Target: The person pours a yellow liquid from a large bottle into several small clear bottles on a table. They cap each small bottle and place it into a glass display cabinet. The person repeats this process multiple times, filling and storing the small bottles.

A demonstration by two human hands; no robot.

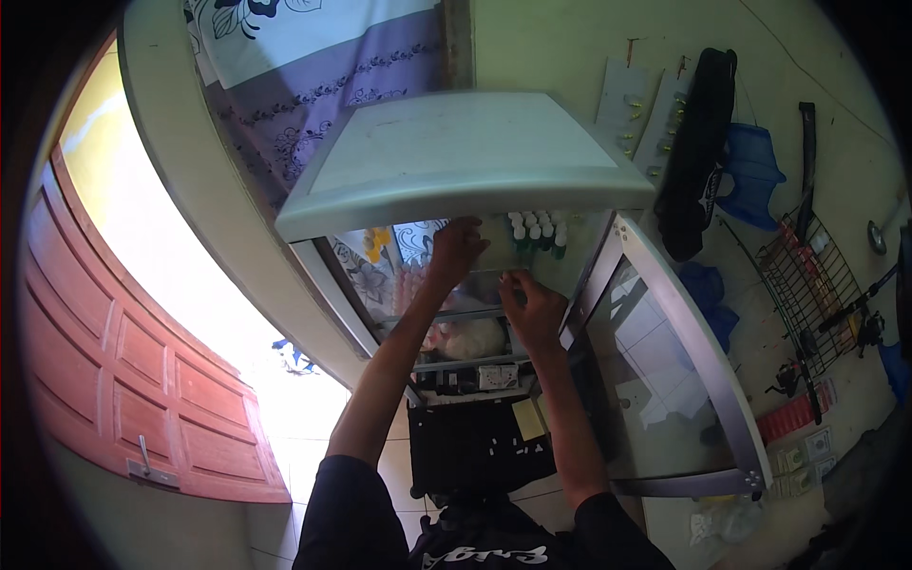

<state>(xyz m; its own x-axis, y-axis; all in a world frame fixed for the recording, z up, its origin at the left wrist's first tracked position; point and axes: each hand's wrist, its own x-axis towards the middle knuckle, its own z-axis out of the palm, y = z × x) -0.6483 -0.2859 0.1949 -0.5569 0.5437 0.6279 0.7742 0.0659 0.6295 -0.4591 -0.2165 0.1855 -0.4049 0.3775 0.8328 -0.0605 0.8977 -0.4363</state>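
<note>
Both my hands reach into a glass-sided display cabinet [463,189] with a silver frame and a pale top. My left hand [458,249] is raised near the upper opening with bent fingers; whether it holds anything cannot be told. Lower and to the right, my right hand [534,310] has thumb and forefinger tips close together at the edge of a glass shelf [474,288]; a small thing between them cannot be made out. Small bottles with white caps [539,228] stand in rows behind my hands. Pink items [410,288] and yellow items [376,244] are at the left side.
The cabinet's glass door [677,385] is swung out to the right. Below the shelves, a black surface [463,445] carries several small white pieces. Fishing rods, reels and a wire rack [812,285] are along the right wall. A wooden door [142,363] is at the left.
</note>
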